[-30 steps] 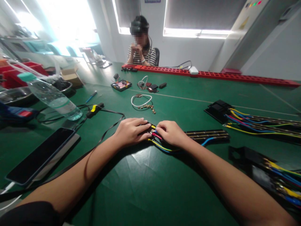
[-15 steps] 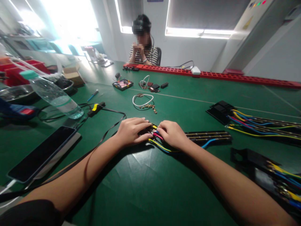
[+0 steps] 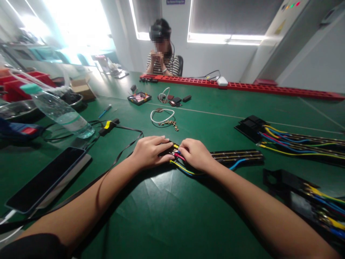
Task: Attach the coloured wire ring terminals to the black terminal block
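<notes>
Left hand (image 3: 152, 153) is clamping one end of a black strip (image 3: 249, 156) that's lying on the table (image 3: 167, 216), right hand (image 3: 196, 154)'s touching the wires (image 3: 180, 156) there, can't really tell if it's pinching any.

Busy at the strip (image 3: 237, 157)

My left hand (image 3: 151, 152) spreads over its left end; my right hand (image 3: 196, 154) curls at the wires (image 3: 180, 156) (its fingertips are partly hidden). Brass bits (image 3: 170, 123) lie just beyond; across the table (image 3: 161, 216) sits a co-worker (image 3: 161, 59).

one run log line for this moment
left hand: on black wired strip | right hand: at red wire | beyond hands: small brassy pieces on green table
</notes>
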`<state>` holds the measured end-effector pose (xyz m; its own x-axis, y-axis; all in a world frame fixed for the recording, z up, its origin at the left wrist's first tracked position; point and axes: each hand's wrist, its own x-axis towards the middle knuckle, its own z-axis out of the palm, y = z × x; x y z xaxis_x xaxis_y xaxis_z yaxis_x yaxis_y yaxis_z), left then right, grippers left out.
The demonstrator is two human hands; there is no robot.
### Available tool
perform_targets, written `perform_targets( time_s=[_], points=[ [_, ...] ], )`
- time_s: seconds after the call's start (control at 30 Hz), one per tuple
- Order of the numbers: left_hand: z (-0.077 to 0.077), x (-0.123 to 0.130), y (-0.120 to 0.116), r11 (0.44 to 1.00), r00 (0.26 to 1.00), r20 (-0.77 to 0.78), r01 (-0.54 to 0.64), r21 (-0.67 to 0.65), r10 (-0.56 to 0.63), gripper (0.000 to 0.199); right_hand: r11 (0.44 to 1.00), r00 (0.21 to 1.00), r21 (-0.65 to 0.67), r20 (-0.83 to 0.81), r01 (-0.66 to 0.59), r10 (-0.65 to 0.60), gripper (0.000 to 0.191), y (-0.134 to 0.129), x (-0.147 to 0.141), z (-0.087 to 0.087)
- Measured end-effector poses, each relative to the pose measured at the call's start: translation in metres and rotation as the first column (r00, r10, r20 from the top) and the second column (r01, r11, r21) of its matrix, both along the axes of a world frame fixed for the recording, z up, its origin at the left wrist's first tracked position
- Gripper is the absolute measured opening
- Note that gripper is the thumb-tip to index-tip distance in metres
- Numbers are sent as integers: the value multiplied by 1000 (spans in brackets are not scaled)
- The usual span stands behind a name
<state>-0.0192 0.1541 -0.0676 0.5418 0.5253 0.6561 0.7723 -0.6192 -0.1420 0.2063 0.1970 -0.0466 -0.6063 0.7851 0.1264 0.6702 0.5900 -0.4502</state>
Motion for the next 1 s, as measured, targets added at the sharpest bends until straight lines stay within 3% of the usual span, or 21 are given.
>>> perform_targets(
  time_s=[0.3,1.0],
  points=[
    [-1,1,0,999,1000,-10,-2,53,3,37,999,1000,49,-9,-15,15,19,1,0,-3],
    [-4,-2,3,1000,1000,-16,18,4,-18,37,998,1000,64,26,0,-2,21,-1,1,-1]
  ],
)
